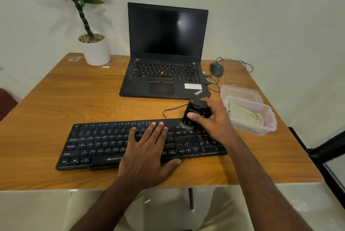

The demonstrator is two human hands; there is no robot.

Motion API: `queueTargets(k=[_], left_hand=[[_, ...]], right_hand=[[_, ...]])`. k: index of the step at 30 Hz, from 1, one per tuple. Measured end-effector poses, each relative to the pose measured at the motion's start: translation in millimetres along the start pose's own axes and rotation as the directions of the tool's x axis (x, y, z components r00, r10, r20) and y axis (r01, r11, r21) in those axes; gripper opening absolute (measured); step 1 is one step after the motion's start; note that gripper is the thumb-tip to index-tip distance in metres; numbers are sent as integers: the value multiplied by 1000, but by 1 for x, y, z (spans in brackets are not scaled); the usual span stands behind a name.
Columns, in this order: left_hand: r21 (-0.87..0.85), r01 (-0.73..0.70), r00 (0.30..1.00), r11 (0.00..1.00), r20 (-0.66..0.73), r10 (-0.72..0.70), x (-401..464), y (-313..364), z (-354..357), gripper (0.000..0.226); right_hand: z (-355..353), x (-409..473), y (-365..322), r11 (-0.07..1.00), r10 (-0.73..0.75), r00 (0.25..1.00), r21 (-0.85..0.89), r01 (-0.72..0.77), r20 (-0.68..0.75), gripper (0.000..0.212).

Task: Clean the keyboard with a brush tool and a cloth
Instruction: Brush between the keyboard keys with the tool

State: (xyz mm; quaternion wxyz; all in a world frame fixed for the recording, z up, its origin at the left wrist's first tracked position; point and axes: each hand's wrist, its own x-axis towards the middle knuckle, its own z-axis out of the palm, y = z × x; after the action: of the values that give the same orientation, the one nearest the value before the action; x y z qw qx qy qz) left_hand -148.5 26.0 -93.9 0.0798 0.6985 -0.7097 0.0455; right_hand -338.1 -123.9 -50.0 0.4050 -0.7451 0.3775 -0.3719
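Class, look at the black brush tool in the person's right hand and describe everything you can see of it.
The brush tool is a small, chunky black block, seemingly plastic, with pale lettering on its side and a rounded cap on top. It stands tilted, with greyish bristles at its lower end touching the keyboard above the navigation keys. The right hand grips it, with its fingers wrapped round the body. The picture is blurred there, so finer details cannot be read.

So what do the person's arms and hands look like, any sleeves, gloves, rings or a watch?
Both forearms are bare as far up as the picture shows, so no sleeves are visible. The left hand and right hand wear no gloves. No watch or band shows on either wrist, and no rings show on the visible fingers.
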Motion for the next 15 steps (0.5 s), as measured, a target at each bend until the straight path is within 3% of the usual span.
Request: queueTargets(k=[7, 15], left_hand=[[2, -12, 1000, 1000, -13, 12, 1, -3, 1, 94], [2, -11, 1000, 1000, -12, 11, 3, -8, 2, 95]], right_hand=[[-10, -1, 4, 998, -60, 988, -30, 56, -143, 31], [-37, -17, 12, 997, -64, 997, -32, 63, -35, 29]])
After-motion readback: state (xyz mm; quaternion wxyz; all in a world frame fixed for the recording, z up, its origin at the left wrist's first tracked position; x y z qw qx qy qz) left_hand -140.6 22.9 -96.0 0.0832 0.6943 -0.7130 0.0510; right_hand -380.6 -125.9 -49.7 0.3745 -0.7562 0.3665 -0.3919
